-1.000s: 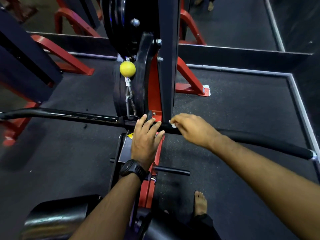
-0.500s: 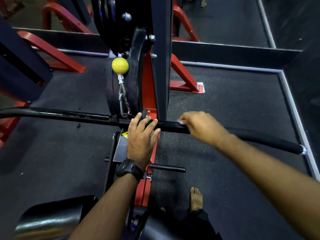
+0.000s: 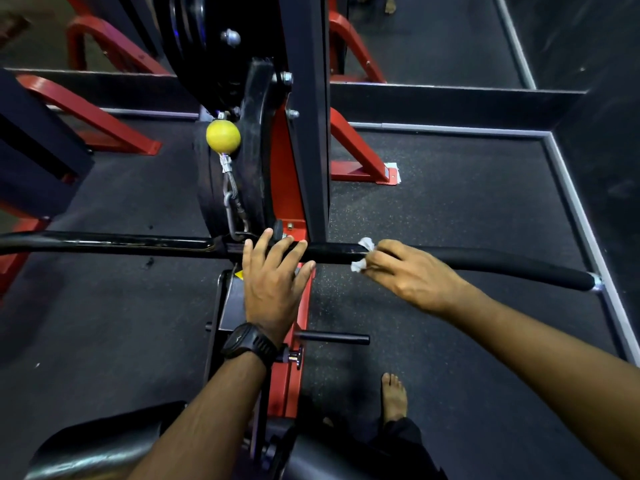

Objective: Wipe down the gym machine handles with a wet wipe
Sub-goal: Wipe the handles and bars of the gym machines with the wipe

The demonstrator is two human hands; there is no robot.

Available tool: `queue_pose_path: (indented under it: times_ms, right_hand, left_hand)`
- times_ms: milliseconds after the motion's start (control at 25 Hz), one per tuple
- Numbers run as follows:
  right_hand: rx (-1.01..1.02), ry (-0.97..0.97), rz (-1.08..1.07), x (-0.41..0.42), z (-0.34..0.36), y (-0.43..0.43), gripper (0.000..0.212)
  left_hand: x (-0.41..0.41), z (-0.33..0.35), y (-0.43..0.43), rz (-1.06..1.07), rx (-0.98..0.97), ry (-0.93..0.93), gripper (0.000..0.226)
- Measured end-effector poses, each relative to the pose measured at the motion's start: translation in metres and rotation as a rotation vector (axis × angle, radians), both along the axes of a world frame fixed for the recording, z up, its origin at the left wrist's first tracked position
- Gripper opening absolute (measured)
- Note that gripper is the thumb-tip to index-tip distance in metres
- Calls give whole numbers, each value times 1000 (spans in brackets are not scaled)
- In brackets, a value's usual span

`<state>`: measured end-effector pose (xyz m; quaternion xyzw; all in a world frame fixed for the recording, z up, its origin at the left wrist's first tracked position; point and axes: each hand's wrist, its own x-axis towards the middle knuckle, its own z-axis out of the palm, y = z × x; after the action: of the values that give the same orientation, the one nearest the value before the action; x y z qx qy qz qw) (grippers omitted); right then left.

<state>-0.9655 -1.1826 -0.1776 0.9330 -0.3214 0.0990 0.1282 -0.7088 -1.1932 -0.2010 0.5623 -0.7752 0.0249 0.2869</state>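
Head view: the left hand (image 3: 273, 289) lies flat on the middle of the bar (image 3: 121, 242), fingers straight, likely steadying it. The right hand (image 3: 412, 275) pinches the wipe (image 3: 362, 254) with curled fingers against the bar, just beside the foam grip (image 3: 519, 265), probably to rub along it.

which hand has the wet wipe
The right hand: it pinches the white wet wipe against the black handle bar. The left hand, wearing the black wristwatch, holds nothing and rests with straight fingers on the bar's middle.
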Motion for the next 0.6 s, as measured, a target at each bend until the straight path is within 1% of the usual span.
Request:
queue_pose_path:
  times_ms: [160, 280, 400, 440, 520, 600]
  right_hand:
    - [-25, 34, -3, -15, -3, 4, 17]
    - [-41, 17, -7, -27, 0, 6, 21]
    - [-35, -63, -25, -29, 7, 9, 26]
    - [-8, -107, -52, -32, 8, 9, 27]
    - [66, -224, -183, -28, 11, 11, 28]
    - [201, -317, -319, -2, 14, 9, 32]
  left_hand:
    - [-3, 2, 1, -10, 4, -1, 39]
    - [-4, 2, -2, -32, 8, -9, 40]
    - [-7, 3, 0, -33, 21, 6, 40]
    - [-8, 4, -1, -43, 29, 15, 40]
    - [-10, 3, -6, -51, 38, 19, 38]
    - [-15, 2, -6, -43, 34, -2, 38]
